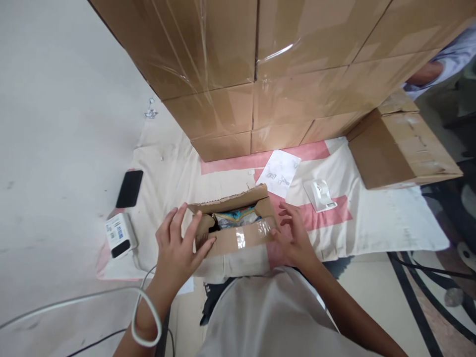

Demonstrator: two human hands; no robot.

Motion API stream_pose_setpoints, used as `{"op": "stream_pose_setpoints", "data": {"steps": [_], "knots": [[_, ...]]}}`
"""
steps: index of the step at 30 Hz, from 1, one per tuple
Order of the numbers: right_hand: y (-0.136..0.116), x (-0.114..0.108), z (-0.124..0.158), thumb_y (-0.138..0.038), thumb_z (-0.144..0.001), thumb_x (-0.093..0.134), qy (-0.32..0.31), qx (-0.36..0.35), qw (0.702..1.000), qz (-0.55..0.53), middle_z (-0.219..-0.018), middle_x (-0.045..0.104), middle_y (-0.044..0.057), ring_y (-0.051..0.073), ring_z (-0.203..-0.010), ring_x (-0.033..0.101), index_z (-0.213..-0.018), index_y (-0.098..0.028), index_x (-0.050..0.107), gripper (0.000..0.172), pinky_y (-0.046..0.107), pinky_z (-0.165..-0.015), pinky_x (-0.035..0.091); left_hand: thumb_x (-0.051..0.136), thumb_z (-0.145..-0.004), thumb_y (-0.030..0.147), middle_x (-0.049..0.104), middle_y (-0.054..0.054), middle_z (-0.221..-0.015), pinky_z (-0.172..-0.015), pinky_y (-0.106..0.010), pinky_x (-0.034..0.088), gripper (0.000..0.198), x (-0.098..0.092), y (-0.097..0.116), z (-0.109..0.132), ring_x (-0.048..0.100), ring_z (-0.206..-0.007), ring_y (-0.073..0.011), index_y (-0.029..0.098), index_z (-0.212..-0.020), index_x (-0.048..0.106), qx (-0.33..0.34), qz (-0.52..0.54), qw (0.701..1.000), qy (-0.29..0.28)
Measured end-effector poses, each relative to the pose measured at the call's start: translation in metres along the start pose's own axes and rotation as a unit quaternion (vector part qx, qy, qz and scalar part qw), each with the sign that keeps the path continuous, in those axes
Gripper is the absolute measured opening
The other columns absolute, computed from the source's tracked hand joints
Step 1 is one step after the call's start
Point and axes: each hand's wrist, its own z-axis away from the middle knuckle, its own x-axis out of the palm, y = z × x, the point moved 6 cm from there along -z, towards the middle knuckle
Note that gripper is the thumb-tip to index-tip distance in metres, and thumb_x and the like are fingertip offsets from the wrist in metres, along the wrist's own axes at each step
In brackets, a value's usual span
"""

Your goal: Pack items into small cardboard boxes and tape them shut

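Note:
A small open cardboard box [223, 244] sits low in the middle, near my body, with clear tape on its front wall. Inside lies a blue and white plastic packet [238, 217]; its lower part is hidden by the box wall. At the box's left end is my left hand [177, 243], fingers spread, thumb and index finger at the edge. My right hand [293, 237] is by the right end, its thumb near the corner and its fingers apart. Neither hand is closed around anything I can see.
Stacked large cartons [290, 89] stand behind the cloth-covered table [178, 168]. A paper sheet [278, 173] and a white device [320, 195] lie right of the box; a black phone [129, 189] and a white labelled device [121, 235] lie left. Another carton [390, 144] stands right, near a person's sleeve [457, 57].

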Motion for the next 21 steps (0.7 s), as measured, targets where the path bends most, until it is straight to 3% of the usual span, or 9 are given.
{"op": "stream_pose_setpoints", "data": {"steps": [2, 5, 9, 12, 15, 19, 21], "knots": [[0.001, 0.008, 0.000, -0.024, -0.089, 0.062, -0.008, 0.031, 0.999, -0.025, -0.139, 0.049, 0.014, 0.027, -0.119, 0.056, -0.149, -0.029, 0.039, 0.065, 0.045, -0.090, 0.057, 0.068, -0.091, 0.038, 0.040, -0.027, -0.158, -0.113, -0.061, 0.035, 0.079, 0.008, 0.001, -0.002, 0.033, -0.150, -0.0460, 0.018, -0.158, 0.033, -0.028, -0.017, 0.999, -0.006], [0.005, -0.008, -0.004, -0.026, -0.088, 0.065, 0.006, 0.021, 1.000, -0.023, -0.142, 0.051, 0.014, 0.027, -0.121, 0.056, -0.143, -0.028, 0.046, 0.058, 0.046, -0.094, 0.054, 0.067, -0.091, 0.035, 0.056, -0.021, -0.143, -0.115, -0.059, 0.032, 0.078, 0.011, 0.005, -0.002, 0.043, -0.143, -0.0416, 0.022, -0.160, 0.031, -0.009, -0.005, 1.000, -0.005], [0.046, -0.089, -0.011, -0.037, -0.092, 0.061, 0.160, 0.082, 0.981, 0.071, -0.123, 0.061, 0.012, 0.025, -0.104, 0.061, -0.118, -0.023, 0.064, 0.030, 0.045, -0.090, 0.052, 0.056, -0.097, 0.027, 0.069, -0.012, -0.123, -0.114, -0.053, 0.032, 0.058, 0.018, 0.019, 0.005, 0.061, -0.121, -0.0318, 0.028, -0.154, 0.043, 0.075, 0.018, 0.993, -0.084], [0.082, -0.144, -0.015, -0.046, -0.088, 0.062, 0.222, 0.166, 0.953, 0.122, -0.116, 0.064, 0.013, 0.024, -0.097, 0.062, -0.107, -0.018, 0.069, 0.035, 0.045, -0.093, 0.050, 0.056, -0.097, 0.042, 0.066, -0.017, -0.131, -0.113, -0.056, 0.032, 0.067, 0.023, 0.028, 0.012, 0.059, -0.124, -0.0364, 0.024, -0.159, 0.037, 0.073, 0.024, 0.991, -0.107], [0.109, -0.161, -0.028, -0.049, -0.083, 0.062, 0.156, 0.240, 0.953, 0.095, -0.104, 0.068, 0.011, 0.023, -0.095, 0.063, -0.092, -0.016, 0.073, 0.036, 0.039, -0.093, 0.048, 0.056, -0.096, 0.048, 0.063, -0.019, -0.137, -0.115, -0.060, 0.028, 0.072, 0.029, 0.032, 0.016, 0.057, -0.127, -0.0391, 0.025, -0.161, 0.034, 0.051, 0.000, 0.993, -0.108], [0.131, -0.155, -0.044, -0.049, -0.083, 0.061, 0.073, 0.359, 0.930, 0.029, -0.069, 0.062, 0.003, 0.017, -0.068, 0.055, -0.079, -0.014, 0.074, 0.038, 0.029, -0.067, 0.044, 0.058, -0.095, 0.046, 0.063, -0.019, -0.136, -0.117, -0.065, 0.027, 0.069, 0.026, 0.032, 0.013, 0.060, -0.122, -0.0385, 0.024, -0.158, 0.040, 0.035, -0.020, 0.994, -0.100], [0.136, -0.154, -0.051, -0.048, -0.082, 0.063, 0.060, 0.391, 0.918, 0.016, -0.056, 0.054, 0.001, 0.014, -0.056, 0.047, -0.074, -0.013, 0.074, 0.038, 0.028, -0.057, 0.038, 0.069, -0.089, 0.044, 0.061, -0.021, -0.136, -0.115, -0.066, 0.032, 0.074, 0.014, 0.040, 0.009, 0.059, -0.123, -0.0401, 0.022, -0.155, 0.046, 0.038, -0.012, 0.998, -0.045]]}}
